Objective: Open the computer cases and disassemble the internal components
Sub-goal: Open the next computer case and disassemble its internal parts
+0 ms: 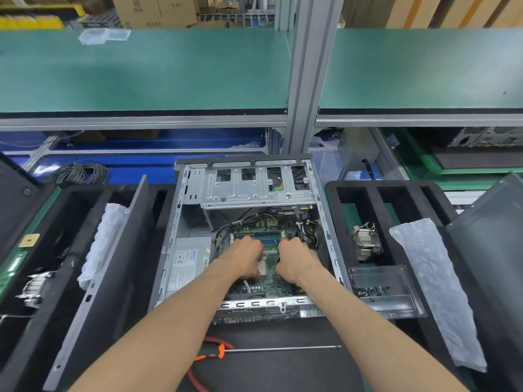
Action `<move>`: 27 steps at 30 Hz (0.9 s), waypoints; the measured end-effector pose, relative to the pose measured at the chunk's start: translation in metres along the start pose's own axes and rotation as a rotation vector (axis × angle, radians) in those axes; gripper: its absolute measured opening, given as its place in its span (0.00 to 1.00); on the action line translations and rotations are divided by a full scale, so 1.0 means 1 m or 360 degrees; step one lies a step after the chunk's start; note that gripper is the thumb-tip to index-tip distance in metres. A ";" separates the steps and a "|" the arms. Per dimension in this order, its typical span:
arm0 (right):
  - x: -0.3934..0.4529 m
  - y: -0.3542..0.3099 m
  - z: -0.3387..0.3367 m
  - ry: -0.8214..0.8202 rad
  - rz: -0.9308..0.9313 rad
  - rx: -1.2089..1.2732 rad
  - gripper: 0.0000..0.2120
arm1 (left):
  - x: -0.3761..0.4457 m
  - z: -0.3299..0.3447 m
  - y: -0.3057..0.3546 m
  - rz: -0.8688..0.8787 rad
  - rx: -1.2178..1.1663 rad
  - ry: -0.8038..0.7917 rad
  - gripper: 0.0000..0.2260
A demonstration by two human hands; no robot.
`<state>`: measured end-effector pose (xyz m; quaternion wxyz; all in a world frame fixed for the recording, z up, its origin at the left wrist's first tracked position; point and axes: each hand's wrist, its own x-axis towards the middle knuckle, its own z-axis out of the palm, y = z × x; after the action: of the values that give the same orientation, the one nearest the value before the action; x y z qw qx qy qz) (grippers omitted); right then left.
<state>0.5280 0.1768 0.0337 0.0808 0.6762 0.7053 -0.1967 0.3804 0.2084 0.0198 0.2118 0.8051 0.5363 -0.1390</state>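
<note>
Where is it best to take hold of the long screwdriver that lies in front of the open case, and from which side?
Take the screwdriver by its orange and black handle at the left end, coming from above. It lies flat on the dark mat, its thin bare shaft pointing right, so the thick handle gives the only firm grip.

A green shelf point(141, 72) above; cardboard boxes point(152, 9) stand behind it.

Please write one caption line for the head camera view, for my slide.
Both hands, left hand and right hand, reach into the open computer case over the motherboard; a screwdriver lies in front.
</note>
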 end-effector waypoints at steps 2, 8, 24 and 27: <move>0.000 0.000 0.001 -0.0005 0.0000 -0.0002 0.13 | 0.000 0.000 0.000 0.0003 -0.0002 0.0006 0.18; 0.000 0.001 0.001 -0.0024 0.0000 -0.0010 0.12 | -0.001 0.002 -0.001 0.0007 0.0015 0.0025 0.19; -0.003 0.000 -0.004 -0.0030 -0.0017 0.0011 0.11 | 0.002 0.003 -0.001 0.0021 0.0025 0.0019 0.20; -0.003 0.000 -0.003 -0.0033 -0.0021 0.0008 0.11 | 0.002 0.003 -0.002 0.0037 0.0040 0.0021 0.20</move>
<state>0.5287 0.1753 0.0378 0.0851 0.6696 0.7085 -0.2061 0.3796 0.2095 0.0163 0.1997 0.8147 0.5267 -0.1379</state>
